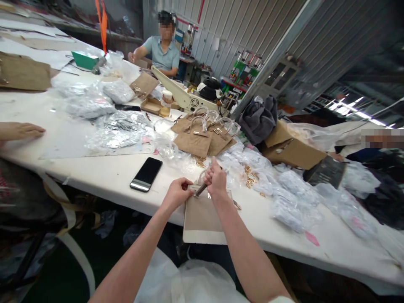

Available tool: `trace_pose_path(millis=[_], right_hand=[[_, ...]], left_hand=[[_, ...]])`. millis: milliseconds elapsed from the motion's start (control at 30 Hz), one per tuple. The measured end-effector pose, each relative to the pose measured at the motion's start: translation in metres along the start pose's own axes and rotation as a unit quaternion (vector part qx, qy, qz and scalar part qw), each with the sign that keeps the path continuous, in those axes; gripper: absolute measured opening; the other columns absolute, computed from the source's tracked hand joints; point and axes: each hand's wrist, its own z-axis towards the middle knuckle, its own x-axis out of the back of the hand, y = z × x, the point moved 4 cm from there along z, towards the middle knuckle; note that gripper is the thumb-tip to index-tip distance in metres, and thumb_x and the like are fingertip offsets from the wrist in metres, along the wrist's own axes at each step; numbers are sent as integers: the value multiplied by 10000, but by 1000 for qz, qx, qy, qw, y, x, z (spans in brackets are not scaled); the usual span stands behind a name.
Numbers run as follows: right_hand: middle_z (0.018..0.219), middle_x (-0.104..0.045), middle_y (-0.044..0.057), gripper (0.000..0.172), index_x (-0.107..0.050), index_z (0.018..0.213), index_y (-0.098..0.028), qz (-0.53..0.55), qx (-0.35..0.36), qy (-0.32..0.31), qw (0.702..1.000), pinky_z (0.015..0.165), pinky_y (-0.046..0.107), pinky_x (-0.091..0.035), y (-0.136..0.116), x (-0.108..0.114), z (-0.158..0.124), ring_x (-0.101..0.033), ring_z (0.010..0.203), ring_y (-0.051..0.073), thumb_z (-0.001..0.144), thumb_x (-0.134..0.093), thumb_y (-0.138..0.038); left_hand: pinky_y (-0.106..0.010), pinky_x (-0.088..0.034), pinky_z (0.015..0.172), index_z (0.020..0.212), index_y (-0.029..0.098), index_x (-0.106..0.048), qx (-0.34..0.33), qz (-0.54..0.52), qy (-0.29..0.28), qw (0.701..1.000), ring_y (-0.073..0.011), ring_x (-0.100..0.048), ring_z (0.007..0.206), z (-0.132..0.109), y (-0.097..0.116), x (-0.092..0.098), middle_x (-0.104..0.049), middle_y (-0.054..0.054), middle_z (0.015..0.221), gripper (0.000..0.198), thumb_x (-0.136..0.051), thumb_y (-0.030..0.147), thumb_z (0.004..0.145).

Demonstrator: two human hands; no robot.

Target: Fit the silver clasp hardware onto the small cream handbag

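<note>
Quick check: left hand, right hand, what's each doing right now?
Left hand: closed, pinching the top edge of the tan bag.
Right hand: closed around a small tool pressed to the bag's top.

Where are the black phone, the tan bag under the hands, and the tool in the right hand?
black phone (146,174), head view, middle of its dark screen.
tan bag (202,219), head view, bare front panel below the hands.
tool (200,190), head view, its shaft below the right hand (216,178).
</note>
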Motion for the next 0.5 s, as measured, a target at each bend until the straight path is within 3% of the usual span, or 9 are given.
trace_pose_path(millis=[100, 333, 500], right_hand=[[478, -292, -117, 688, -349, 613, -262, 2, 97, -11, 995, 320, 228, -207, -8, -2, -20, -243, 368, 61, 871, -825, -686], [489, -391, -80, 632, -421, 612, -250, -93, 204, -6, 974, 382, 251, -296, 6, -7, -47, -355, 394, 84, 919, -792, -658], [472, -326, -101, 676, -388, 597, -256, -29, 143, -29, 989, 337, 243, -234, -8, -6, -33, -269, 368, 72, 873, -805, -711]], left_hand=[[-257, -434, 648, 994, 132, -797, -3, -3, 1, 1000, -157, -607, 714, -1, -1, 1, -699, -7, 766, 310, -753, 198, 694], [-262, -451, 664, 1044, 121, -801, -22, 1, -20, 1000, -166, -613, 728, -3, 2, 5, -697, -20, 782, 349, -756, 259, 726], [-277, -495, 668, 1085, 136, -810, -17, -9, -55, 998, -196, -663, 760, -2, 2, 6, -742, -55, 841, 351, -730, 278, 774]])
